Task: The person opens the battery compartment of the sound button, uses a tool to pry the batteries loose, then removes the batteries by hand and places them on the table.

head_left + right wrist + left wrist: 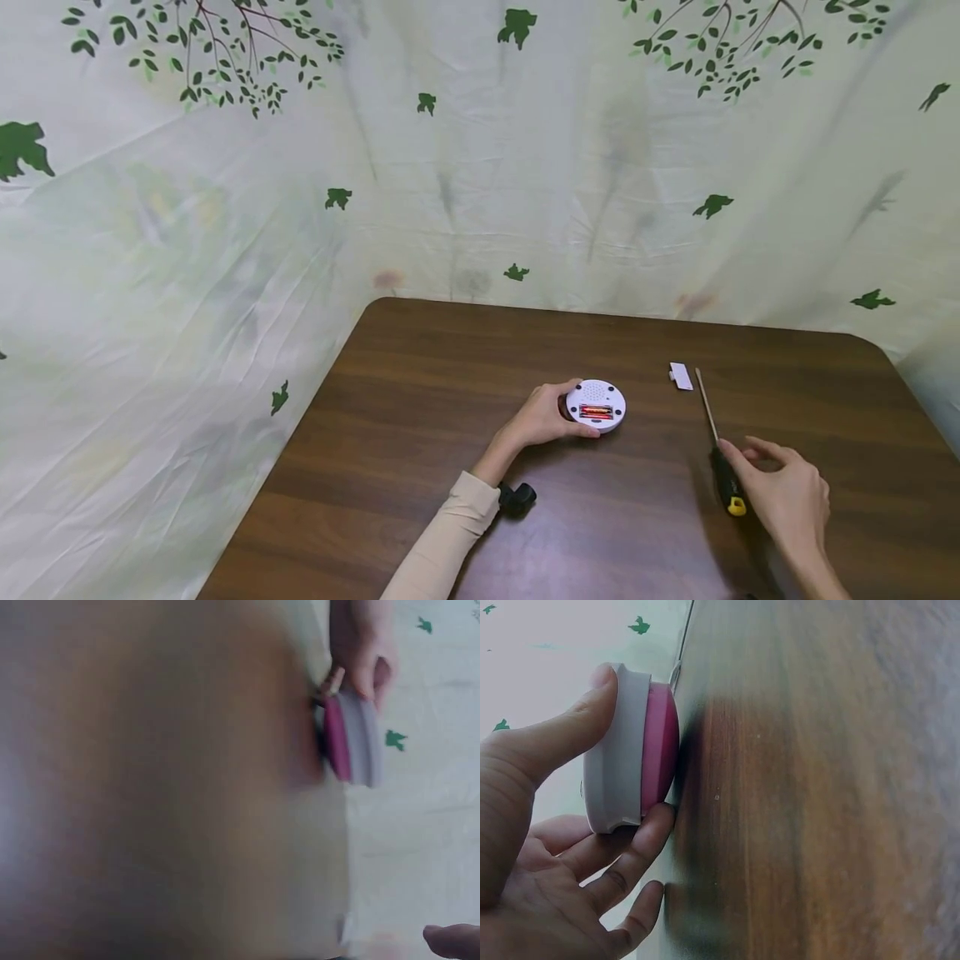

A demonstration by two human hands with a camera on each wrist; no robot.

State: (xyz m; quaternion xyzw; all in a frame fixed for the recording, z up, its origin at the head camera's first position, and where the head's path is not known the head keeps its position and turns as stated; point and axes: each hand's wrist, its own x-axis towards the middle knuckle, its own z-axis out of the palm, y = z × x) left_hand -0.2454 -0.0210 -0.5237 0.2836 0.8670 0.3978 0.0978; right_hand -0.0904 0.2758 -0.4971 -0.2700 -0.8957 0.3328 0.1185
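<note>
My left hand [551,415] grips a round white device [596,392] by its left side, thumb and fingers on opposite edges. Its underside faces up, with a speaker grille, several dark feet and an uncovered battery compartment holding red-and-black batteries [596,412]. The left wrist view shows the device's pink domed side [658,750] facing the table. Over at the right, a screwdriver [725,479] with a black-and-yellow handle points away from me. Beside that handle is my right hand [787,492], fingers loosely bent and thumb tip right at the handle's upper end.
A small white battery cover [681,376] lies near the screwdriver's tip. The brown wooden table [420,383] ends at a white cloth backdrop [480,167] printed with leaves. A black wrist camera [517,500] sits on the left wrist.
</note>
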